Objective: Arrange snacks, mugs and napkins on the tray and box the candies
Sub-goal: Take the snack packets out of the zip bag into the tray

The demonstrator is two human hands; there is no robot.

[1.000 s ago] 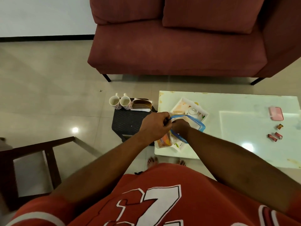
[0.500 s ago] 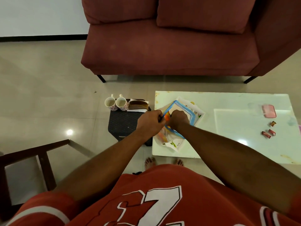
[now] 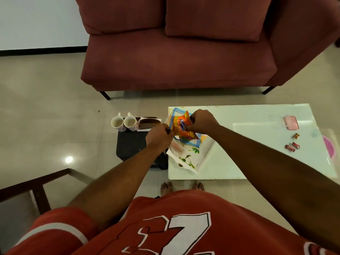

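Observation:
My right hand (image 3: 201, 121) grips an orange snack packet (image 3: 184, 127) that sticks out of a clear zip bag with a blue rim (image 3: 176, 142). My left hand (image 3: 159, 138) pinches the bag's left edge. Both are above a white tray with leaf prints (image 3: 195, 159) on the left end of the glass table (image 3: 257, 162). Two floral mugs (image 3: 125, 123) and a napkin holder (image 3: 150, 122) stand on a black stool (image 3: 132, 146). Three wrapped candies (image 3: 293, 144) and a pink box (image 3: 291, 122) lie on the table's right side.
A maroon sofa (image 3: 174, 57) fills the far side. A dark wooden chair frame (image 3: 35, 188) stands at the lower left. A pink round object (image 3: 329, 148) sits at the table's right edge. My bare feet (image 3: 182, 187) show by the table's near edge.
My right hand has drawn the orange snack packet up out of the zip bag; a second ago both hands were at the bag's mouth. The camera has shifted a little.

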